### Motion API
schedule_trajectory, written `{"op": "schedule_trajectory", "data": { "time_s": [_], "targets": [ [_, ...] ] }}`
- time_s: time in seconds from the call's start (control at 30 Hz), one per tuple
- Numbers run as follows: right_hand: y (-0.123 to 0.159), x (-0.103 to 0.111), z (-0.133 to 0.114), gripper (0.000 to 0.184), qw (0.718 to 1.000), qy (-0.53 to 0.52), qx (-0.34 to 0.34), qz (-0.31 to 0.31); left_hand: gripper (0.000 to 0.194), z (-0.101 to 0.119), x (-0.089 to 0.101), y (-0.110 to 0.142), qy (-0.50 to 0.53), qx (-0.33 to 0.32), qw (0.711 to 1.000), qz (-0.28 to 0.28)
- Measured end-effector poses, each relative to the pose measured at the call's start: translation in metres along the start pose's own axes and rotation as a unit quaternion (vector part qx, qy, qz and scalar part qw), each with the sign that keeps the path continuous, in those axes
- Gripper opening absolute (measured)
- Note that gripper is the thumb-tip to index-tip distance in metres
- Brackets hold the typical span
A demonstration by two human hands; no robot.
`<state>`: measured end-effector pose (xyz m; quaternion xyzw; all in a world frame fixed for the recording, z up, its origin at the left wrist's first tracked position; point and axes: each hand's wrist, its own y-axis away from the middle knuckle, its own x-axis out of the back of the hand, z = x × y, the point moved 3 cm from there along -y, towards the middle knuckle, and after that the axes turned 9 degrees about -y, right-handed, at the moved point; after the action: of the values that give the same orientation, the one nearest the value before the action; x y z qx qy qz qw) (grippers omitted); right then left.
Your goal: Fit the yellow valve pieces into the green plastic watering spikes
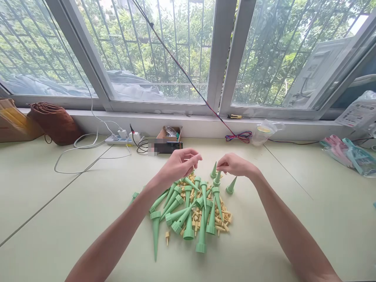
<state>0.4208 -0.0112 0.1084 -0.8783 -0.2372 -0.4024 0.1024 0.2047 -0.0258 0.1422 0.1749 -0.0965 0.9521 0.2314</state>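
My right hand (233, 164) is closed, pinching the tip of an upright green plastic spike (217, 180), whose wide ribbed end is down by the table. Two more green spikes stand point up close by, one behind it (213, 171) and one to its right (231, 186). My left hand (185, 162) hovers over the back of the pile, its fingers loosely bent and a little apart, with nothing visible in them. Below both hands lies a heap of green spikes (188, 211) mixed with small yellow nozzle-like pieces (226, 216).
A single yellow piece (167, 238) lies in front of the heap. Behind are a power strip (117, 139) with white cables, a small open box (170, 135), coiled wire (239, 136) and a clear plastic bag (263, 133). Pink and teal packages (349, 152) lie right; a brown pouch (55, 121) left.
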Motion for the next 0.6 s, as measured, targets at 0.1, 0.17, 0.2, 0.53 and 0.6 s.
{"op": "schedule_trajectory", "data": {
  "time_s": [0.1,0.17,0.2,0.53,0.6],
  "targets": [
    [-0.002,-0.001,0.001,0.027,1.0,0.001,0.008,0.009,0.028,-0.003,-0.001,-0.001,-0.014,-0.002,1.0,0.001],
    [-0.002,-0.002,0.0,0.026,1.0,0.0,0.012,0.016,0.029,-0.007,-0.001,-0.002,-0.052,-0.008,0.999,0.008],
    [-0.002,-0.002,-0.002,0.026,1.0,-0.002,0.014,0.02,0.029,-0.009,-0.002,-0.003,-0.081,-0.014,0.997,0.009],
    [0.003,-0.009,-0.035,0.026,0.987,-0.074,0.081,0.115,0.032,-0.038,-0.027,-0.01,-0.265,-0.09,0.96,-0.018],
    [0.002,-0.012,-0.04,0.025,0.98,-0.104,0.097,0.138,0.023,-0.038,-0.028,-0.011,-0.277,-0.102,0.955,-0.021]
  ]
}}
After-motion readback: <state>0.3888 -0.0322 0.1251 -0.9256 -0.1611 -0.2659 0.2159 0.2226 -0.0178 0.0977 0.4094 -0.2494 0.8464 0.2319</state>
